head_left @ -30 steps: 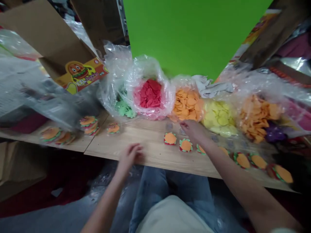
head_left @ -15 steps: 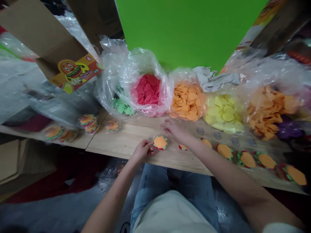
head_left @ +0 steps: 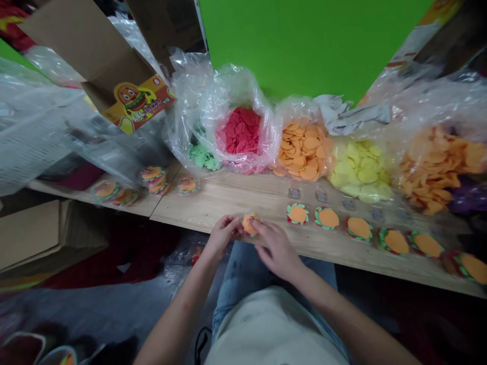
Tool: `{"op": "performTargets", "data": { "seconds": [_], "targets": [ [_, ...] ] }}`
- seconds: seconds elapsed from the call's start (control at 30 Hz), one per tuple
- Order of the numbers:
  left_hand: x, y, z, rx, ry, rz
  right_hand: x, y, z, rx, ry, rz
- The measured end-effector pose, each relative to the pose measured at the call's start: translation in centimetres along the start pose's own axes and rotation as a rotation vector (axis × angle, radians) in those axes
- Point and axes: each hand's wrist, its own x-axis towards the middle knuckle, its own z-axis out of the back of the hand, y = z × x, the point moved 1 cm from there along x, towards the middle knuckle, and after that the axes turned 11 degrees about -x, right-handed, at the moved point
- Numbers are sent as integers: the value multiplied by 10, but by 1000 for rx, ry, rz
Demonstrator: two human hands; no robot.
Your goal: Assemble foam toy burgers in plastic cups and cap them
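Note:
Near the front edge of the table, a small toy-like burger with an orange top and dark marks on it sits between my hands. My left hand is closed, its fingers pinching the burger's left side. From the right, my right hand presses its fingertips on the burger's top and right edge, with its thumb lower down. Right of my hands runs a row of several similar burgers with plain orange tops, the nearest burger edged in green. Behind that row lie several small clear pieces with dark marks.
Clear bags of green pieces, red pieces, orange pieces and yellow pieces line the back. Marked burgers stand at left, some stacked. Behind them is an open cardboard box. A green panel rises behind.
My right hand has come back from behind the burger and down onto it. The burger's plain top now carries dark marks. My left hand stays at its left side. The view has shifted slightly.

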Motion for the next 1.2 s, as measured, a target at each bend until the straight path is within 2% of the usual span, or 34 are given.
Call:
{"op": "performTargets", "data": {
  "seconds": [0.07, 0.1, 0.23, 0.3, 0.4, 0.5, 0.57, 0.7, 0.8, 0.87, 0.93, 1.0, 1.03, 1.13, 1.2],
  "targets": [
    [-11, 0, -3, 47, 79, 5, 2, -16, 13, 117, 3, -170],
    [-18, 0, -5, 79, 130, 17, 0, -23, 17, 186, 66, -244],
    [-46, 7, -15, 214, 281, 98, -29, -36, 18, 683, 576, -369],
    [-57, 14, -17, 252, 349, 145, -51, -33, 15, 896, 672, -451],
    [-68, 26, -17, 261, 429, 206, -81, -23, 10, 975, 671, -503],
    [-78, 36, -15, 278, 434, 247, -99, -15, 6, 966, 675, -470],
    [-84, 41, -17, 282, 384, 239, -102, -14, 3, 957, 627, -475],
    [-89, 54, -28, 200, 179, 169, -99, -22, -3, 932, 403, -543],
    [-89, 66, -36, 140, 49, 84, -106, -22, -11, 907, 309, -654],
    [-91, 73, -40, 112, 0, 28, -114, -19, -16, 878, 255, -767],
    [-94, 78, -41, 76, 7, 15, -119, -17, -16, 841, 166, -815],
    [-98, 78, -41, 36, 65, 43, -118, -19, -8, 784, 90, -745],
    [-100, 76, -41, 13, 101, 75, -116, -21, -2, 756, 93, -685],
    [-105, 64, -40, -23, 245, 235, -107, -28, 20, 659, 232, -482],
    [-104, 53, -41, 56, 348, 288, -101, -29, 30, 568, 344, -320]
  ]
}}
